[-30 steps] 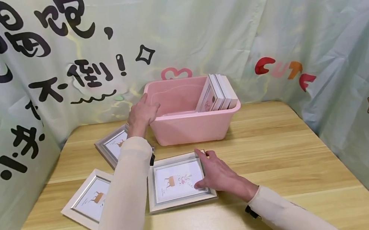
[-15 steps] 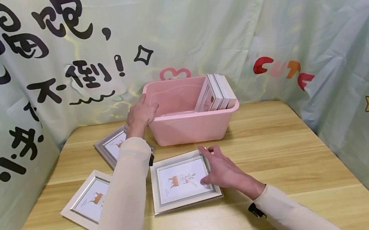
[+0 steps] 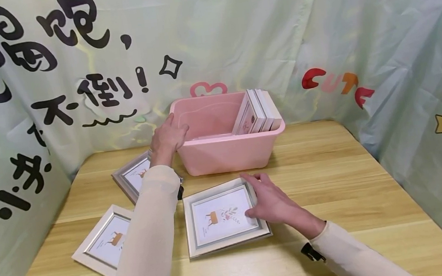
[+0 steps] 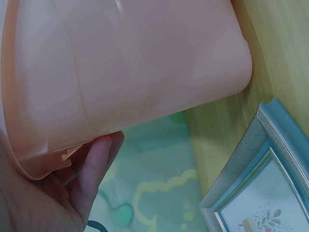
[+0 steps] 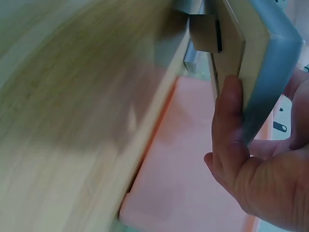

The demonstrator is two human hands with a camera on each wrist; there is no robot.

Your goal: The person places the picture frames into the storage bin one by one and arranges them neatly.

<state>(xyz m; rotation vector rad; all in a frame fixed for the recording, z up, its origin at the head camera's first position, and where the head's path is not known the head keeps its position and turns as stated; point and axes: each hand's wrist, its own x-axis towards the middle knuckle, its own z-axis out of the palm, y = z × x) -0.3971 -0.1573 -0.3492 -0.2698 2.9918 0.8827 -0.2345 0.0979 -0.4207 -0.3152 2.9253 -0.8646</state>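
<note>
My left hand [image 3: 169, 139] grips the left rim of a pink plastic bin [image 3: 228, 156]; the left wrist view has its fingers curled under that rim. With my right hand [image 3: 270, 201] I hold a cream and silver picture frame [image 3: 223, 216] by its right side, thumb on the front. Fingers [image 5: 228, 113] lie against its back in the right wrist view, where the frame [image 5: 277, 53] stands off the tabletop. Its picture shows a brown animal and a leafy sprig. Several picture frames [image 3: 256, 112] stand on edge at the bin's right end.
A grey picture frame [image 3: 123, 180] lies left of the bin, partly behind my left arm. Nearer, a cream picture frame [image 3: 95, 246] lies flat, also partly covered by the sleeve. The wooden table [image 3: 330, 180] is backed by a printed curtain [image 3: 234, 28].
My right hand has moved right, drawing the picture frame along and turning it slightly counterclockwise. The left hand stays on the bin's rim.
</note>
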